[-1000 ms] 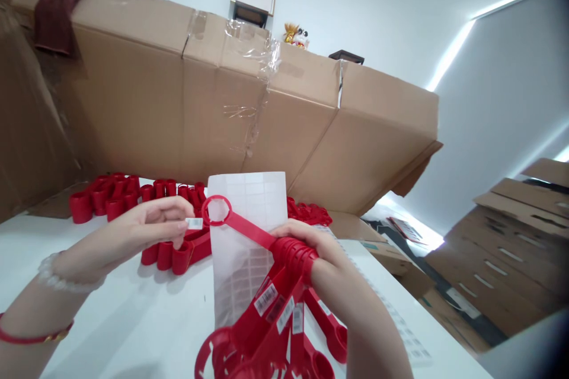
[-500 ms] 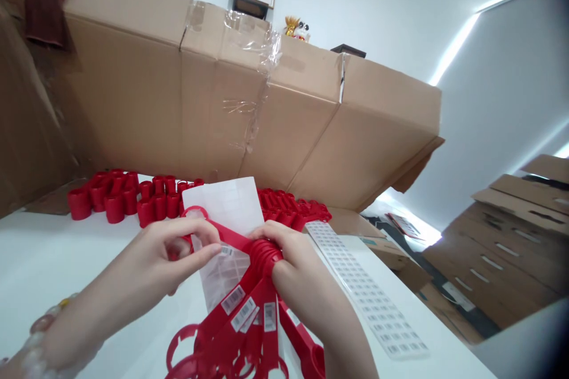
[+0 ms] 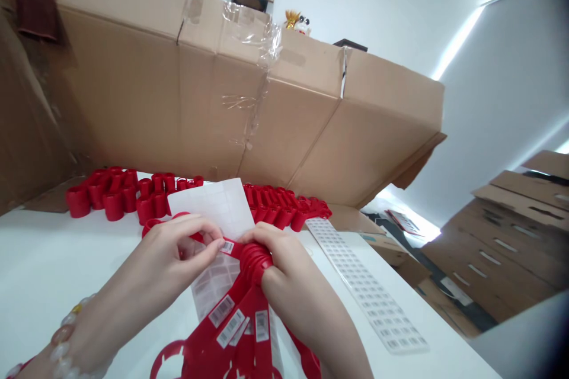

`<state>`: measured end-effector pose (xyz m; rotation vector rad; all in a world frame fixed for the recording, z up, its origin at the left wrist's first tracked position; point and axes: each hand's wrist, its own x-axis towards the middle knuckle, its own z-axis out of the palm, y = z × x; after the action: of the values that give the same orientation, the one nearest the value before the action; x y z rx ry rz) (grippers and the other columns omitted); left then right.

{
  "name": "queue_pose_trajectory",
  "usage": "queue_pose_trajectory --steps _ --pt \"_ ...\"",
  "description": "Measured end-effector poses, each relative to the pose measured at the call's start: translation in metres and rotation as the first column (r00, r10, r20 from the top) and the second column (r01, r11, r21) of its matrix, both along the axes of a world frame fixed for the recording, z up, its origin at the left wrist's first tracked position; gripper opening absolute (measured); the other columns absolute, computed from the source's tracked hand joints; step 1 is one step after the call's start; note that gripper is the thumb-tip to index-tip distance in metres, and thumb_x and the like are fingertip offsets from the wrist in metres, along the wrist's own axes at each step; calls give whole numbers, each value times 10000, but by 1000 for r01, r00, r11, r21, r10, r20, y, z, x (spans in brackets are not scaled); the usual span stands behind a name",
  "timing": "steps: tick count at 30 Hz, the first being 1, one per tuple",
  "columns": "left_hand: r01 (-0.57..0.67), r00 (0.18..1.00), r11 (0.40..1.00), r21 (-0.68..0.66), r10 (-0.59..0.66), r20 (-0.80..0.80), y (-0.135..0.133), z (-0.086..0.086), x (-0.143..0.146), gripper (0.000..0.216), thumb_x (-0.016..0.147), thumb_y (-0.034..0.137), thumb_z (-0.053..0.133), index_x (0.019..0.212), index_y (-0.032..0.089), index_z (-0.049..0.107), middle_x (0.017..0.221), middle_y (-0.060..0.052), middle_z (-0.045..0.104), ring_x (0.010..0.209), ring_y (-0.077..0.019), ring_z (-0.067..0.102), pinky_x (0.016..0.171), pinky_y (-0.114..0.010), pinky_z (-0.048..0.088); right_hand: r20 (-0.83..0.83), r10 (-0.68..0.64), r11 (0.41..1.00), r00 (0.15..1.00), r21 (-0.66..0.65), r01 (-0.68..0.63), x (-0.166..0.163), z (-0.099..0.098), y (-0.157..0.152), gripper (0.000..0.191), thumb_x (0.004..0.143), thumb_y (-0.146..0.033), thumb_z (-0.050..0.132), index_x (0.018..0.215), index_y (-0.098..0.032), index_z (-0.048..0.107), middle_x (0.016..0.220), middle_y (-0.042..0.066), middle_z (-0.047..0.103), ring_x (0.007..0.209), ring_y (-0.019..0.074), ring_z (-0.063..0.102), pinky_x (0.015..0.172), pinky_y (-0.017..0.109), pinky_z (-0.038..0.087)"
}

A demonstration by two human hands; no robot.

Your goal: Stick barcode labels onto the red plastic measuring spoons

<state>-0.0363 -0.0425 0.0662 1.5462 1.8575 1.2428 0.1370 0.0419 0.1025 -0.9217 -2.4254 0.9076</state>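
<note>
My right hand (image 3: 296,275) is closed around a bunch of red plastic straps (image 3: 242,293) with ring-shaped ends, several bearing white barcode labels. One strap reaches left from the bunch toward my left hand (image 3: 173,263). My left thumb and forefinger are pinched at the edge of a small barcode label (image 3: 227,247), which lies against that strap. Whether the label is fully stuck down cannot be made out. Under the straps and both hands is a white label backing sheet (image 3: 222,204), partly covered. Some of the ring ends run out of view at the bottom.
Rows of red plastic pieces (image 3: 113,204) stand at the back left, with more red straps (image 3: 278,207) at the back right. A long sheet of barcode labels (image 3: 368,290) lies on the white table (image 3: 444,361). A cardboard wall (image 3: 213,95) closes off the far side.
My left thumb and forefinger have brought the label from just below the strap onto it. Both hands and the bunch have shifted slightly left, and the backing sheet has moved left too.
</note>
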Motion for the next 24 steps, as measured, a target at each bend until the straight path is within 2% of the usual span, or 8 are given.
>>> queue_pose_trajectory --steps 12,20,22,24 --pt "21 999 999 31 -20 -50 3 -5 -2 287 958 511 520 842 277 638 922 31 672 754 -172 575 613 -295 404 -5 11 1000 1000 10 -11 -1 0 1 281 857 -113 409 852 -244 658 923 -3 661 860 148 597 774 298 442" --pt "-15 995 999 28 18 -98 4 -5 1 241 968 472 506 899 275 626 793 38 608 603 -134 497 535 -260 353 -33 33 999 999 -8 -33 2 1 0 341 814 -67 397 877 -258 672 931 -16 664 867 137 606 771 279 453" --pt "-39 992 998 43 43 -115 5 -6 0 213 956 482 535 1035 299 612 786 44 594 593 -135 502 540 -253 360 -38 46 999 998 -9 -46 3 2 -1 369 788 -44 389 863 -257 680 916 -20 667 855 132 611 756 268 454" --pt "-93 985 991 98 106 -136 6 -7 -5 420 915 519 605 1286 356 499 783 58 567 562 -135 495 533 -248 362 -50 57 998 997 -12 -57 3 3 -1 399 766 -25 393 870 -259 699 910 -22 674 859 130 620 757 261 454"
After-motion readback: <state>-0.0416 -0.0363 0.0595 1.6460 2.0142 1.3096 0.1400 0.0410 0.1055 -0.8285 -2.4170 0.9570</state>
